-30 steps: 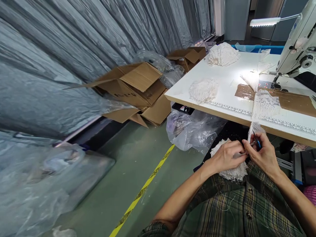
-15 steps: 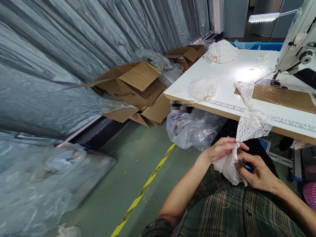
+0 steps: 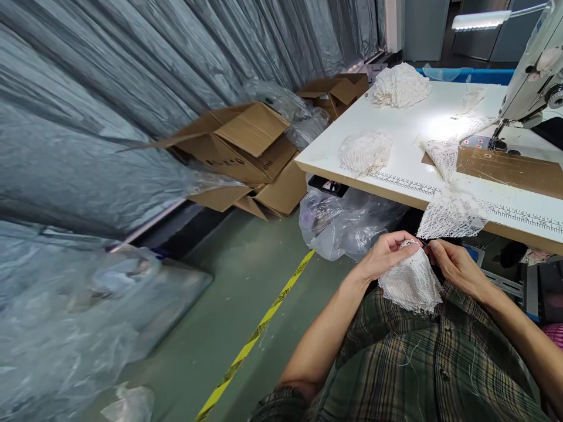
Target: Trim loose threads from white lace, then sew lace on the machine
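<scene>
Just off the table's front edge, my left hand (image 3: pixel 391 253) pinches the top corner of a white lace piece (image 3: pixel 411 284), which hangs down over my shirt. My right hand (image 3: pixel 455 264) is closed beside that corner, its fingers around small thread snips (image 3: pixel 425 243); only a dark tip shows and the handle is hidden. Right above my hands, another lace piece (image 3: pixel 455 217) droops over the table edge. It continues as a gathered strip (image 3: pixel 444 158) up towards the sewing machine's needle area (image 3: pixel 497 140).
Two heaps of lace, a far pile (image 3: pixel 399 86) and a near pile (image 3: pixel 365 153), lie on the white table (image 3: pixel 325 146). A lamp (image 3: pixel 481 20) lights the machine. Below hangs a clear plastic bag (image 3: pixel 347 223). Cardboard boxes (image 3: pixel 246 146) stand by the silver curtain (image 3: pixel 176 64).
The lace in my left hand is now apart from the piece hanging at the table edge. Both hands have risen slightly, and the blue handle in my right hand has gone out of sight.
</scene>
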`<action>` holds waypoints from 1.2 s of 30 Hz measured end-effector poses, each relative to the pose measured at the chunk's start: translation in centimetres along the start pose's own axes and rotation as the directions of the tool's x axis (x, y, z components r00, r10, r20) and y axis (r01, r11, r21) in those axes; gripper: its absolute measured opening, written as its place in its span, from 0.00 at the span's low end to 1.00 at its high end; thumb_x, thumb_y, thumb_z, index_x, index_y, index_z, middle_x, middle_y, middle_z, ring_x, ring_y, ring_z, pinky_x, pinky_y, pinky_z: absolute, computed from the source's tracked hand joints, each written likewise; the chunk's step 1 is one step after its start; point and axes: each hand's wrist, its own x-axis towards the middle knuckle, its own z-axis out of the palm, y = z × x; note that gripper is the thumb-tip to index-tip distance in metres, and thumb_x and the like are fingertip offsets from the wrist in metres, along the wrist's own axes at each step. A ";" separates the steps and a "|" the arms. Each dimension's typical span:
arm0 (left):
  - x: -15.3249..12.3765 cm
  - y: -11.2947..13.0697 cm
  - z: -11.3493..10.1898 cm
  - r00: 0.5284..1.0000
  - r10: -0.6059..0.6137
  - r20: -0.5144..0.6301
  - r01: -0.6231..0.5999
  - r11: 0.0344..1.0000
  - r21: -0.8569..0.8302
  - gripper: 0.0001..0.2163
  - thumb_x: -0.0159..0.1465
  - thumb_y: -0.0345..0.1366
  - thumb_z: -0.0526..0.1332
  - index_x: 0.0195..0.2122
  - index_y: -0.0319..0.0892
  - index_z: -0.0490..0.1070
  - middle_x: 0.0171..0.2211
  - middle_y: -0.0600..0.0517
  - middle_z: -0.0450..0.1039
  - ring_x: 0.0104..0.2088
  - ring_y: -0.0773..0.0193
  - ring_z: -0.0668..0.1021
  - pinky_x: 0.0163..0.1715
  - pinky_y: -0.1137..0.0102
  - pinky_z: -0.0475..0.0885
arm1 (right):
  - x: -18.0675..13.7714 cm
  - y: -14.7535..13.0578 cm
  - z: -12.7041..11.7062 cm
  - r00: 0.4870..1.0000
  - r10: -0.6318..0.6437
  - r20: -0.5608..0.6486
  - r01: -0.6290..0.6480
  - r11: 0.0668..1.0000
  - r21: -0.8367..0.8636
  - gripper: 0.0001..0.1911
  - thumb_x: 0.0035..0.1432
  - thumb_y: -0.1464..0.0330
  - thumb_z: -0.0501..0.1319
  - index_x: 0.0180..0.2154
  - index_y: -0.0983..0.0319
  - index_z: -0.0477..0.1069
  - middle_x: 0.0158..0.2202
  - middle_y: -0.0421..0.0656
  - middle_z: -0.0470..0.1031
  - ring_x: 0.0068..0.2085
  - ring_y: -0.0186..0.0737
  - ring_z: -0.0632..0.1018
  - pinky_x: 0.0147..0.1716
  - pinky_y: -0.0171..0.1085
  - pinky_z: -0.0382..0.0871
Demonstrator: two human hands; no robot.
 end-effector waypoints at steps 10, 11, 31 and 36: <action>-0.1 0.4 0.1 0.999 0.045 -0.017 -0.045 0.999 0.025 0.20 0.53 0.52 0.70 0.32 0.38 0.75 0.28 0.52 0.74 0.29 0.69 0.73 0.32 0.72 0.65 | 1.1 0.2 0.7 0.999 0.016 -0.037 -0.016 1.000 -0.012 0.31 0.65 0.42 0.43 0.25 0.59 0.61 0.21 0.36 0.57 0.23 0.34 0.60 0.23 0.34 0.55; -0.1 0.3 0.1 0.999 0.036 -0.015 -0.036 0.999 0.018 0.20 0.53 0.51 0.70 0.32 0.37 0.75 0.29 0.52 0.75 0.29 0.69 0.73 0.32 0.72 0.66 | 1.0 0.3 0.7 0.999 0.029 -0.038 -0.029 1.000 -0.003 0.31 0.65 0.42 0.43 0.26 0.59 0.62 0.21 0.36 0.58 0.23 0.34 0.60 0.22 0.34 0.55; 3.8 -0.8 -1.4 0.950 0.255 -0.183 -0.153 0.885 0.440 0.26 0.55 0.42 0.71 0.52 0.39 0.69 0.57 0.39 0.69 0.55 0.53 0.74 0.53 0.58 0.69 | -2.1 0.1 -0.5 0.998 0.011 -0.056 -0.020 0.987 -0.159 0.17 0.62 0.53 0.54 0.31 0.59 0.65 0.24 0.38 0.68 0.22 0.35 0.66 0.22 0.35 0.59; 6.1 0.0 -0.1 0.954 0.242 -0.175 -0.184 0.939 0.291 0.17 0.59 0.47 0.66 0.38 0.36 0.73 0.38 0.45 0.78 0.39 0.61 0.78 0.43 0.65 0.73 | -2.0 -1.7 -1.6 0.994 -0.027 -0.110 0.017 0.996 -0.088 0.17 0.64 0.54 0.54 0.30 0.59 0.66 0.20 0.37 0.65 0.21 0.34 0.64 0.20 0.34 0.59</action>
